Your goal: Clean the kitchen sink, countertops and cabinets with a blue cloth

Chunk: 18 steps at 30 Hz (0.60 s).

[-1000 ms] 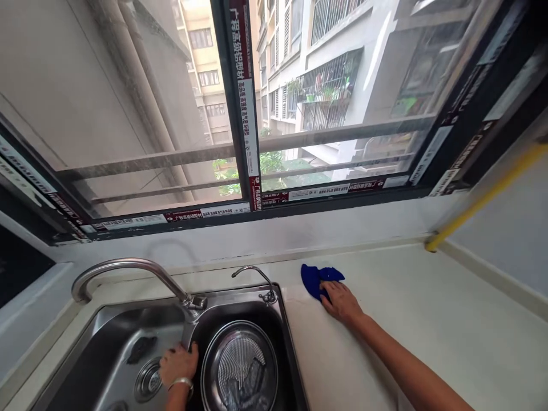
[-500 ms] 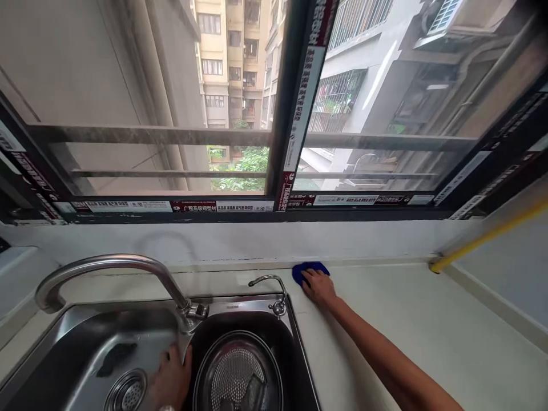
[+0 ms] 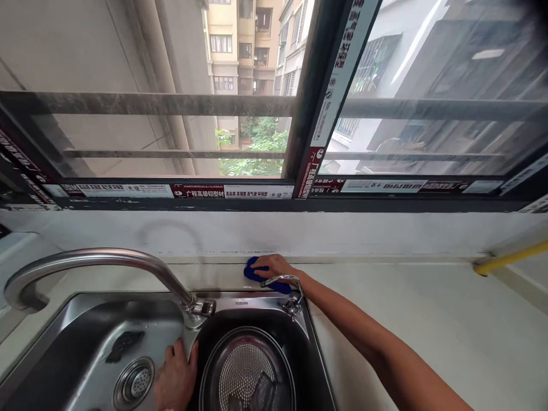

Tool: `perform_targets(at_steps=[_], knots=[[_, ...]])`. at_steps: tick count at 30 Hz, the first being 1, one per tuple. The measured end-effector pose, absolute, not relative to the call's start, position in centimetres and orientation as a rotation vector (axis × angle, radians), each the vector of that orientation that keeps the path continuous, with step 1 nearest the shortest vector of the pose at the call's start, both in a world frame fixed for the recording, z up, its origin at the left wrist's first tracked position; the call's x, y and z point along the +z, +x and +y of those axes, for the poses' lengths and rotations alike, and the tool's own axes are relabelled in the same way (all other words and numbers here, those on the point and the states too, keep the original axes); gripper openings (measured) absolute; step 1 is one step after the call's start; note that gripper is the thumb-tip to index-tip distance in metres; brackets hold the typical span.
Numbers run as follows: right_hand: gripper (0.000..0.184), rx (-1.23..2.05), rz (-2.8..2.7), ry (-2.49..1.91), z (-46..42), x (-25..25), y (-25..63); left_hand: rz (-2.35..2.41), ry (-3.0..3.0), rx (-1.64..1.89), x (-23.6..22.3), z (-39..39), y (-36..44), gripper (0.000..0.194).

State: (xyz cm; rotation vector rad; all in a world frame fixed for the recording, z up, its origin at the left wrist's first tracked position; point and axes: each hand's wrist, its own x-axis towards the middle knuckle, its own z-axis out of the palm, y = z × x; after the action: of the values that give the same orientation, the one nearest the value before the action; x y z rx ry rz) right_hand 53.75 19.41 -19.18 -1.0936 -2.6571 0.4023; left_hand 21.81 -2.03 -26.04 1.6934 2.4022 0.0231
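Note:
My right hand [image 3: 277, 267] is closed over a dark blue cloth [image 3: 252, 273], pressed to the pale counter strip between the window wall and the sink. Part of the cloth spreads behind the small thin tap [image 3: 282, 279], whose spout crosses in front of it. My left hand [image 3: 176, 378] rests low on the divider between the two steel basins, thumb apart from the fingers. Beside it, the right basin holds a round pan [image 3: 246, 365] with a dimpled bottom and a dark crumpled item inside. A dark wet scrap [image 3: 124, 346] lies in the left basin near the drain [image 3: 139, 381].
A large curved faucet [image 3: 115, 258] arches over the left basin. The window frame [image 3: 240, 202] runs along the back above the white wall. Pale counter [image 3: 428, 319] extends to the right, where a yellow pipe [image 3: 514, 257] meets the back corner.
My right hand has slid the blue cloth left along the back of the counter, from right of the small tap to behind it. My left hand stays at the divider; the view has shifted.

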Motion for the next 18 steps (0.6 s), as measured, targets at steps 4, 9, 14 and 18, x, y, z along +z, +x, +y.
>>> perform_targets(at_steps=[4,9,14,18], knots=[[0.023,0.494,-2.631,-0.947,19.5,-20.1,55.3,2.389,1.559,-0.012,-24.8,-1.6,22.1,0.057],[0.026,0.490,-2.592,-1.082,17.7,-20.7,61.7,2.400,1.549,0.076,-25.3,-1.2,21.4,0.054],[0.028,0.290,-2.371,-1.607,13.8,-20.5,73.0,2.403,1.540,0.147,-25.6,-1.0,21.1,0.057],[0.031,0.090,-2.051,-2.147,9.1,-19.8,82.9,2.468,1.503,0.083,-26.4,-0.9,21.1,0.059]])
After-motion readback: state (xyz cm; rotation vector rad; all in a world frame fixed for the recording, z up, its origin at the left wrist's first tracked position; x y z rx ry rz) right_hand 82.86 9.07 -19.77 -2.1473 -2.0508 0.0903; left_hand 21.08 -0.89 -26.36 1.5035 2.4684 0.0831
